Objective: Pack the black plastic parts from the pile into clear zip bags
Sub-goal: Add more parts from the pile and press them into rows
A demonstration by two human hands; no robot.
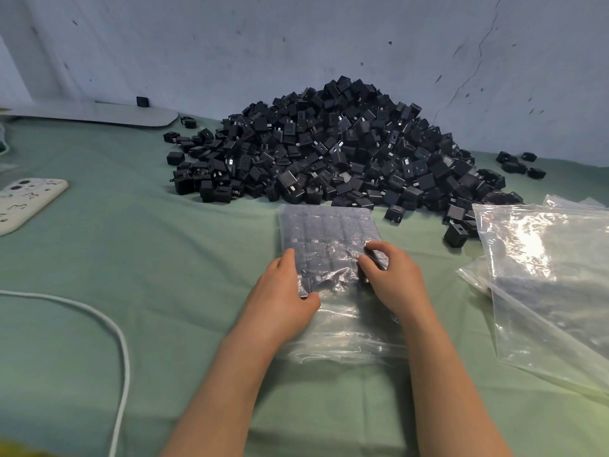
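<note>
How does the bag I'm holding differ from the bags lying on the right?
The held bag is packed with black parts in neat rows; the spare bags look empty. The left hand and right hand grip the held bag; the spare bags lie untouched. The held bag lies squarely toward the pile; the spare bags lie askew, overlapping. Both are clear plastic on the green cloth.
</note>
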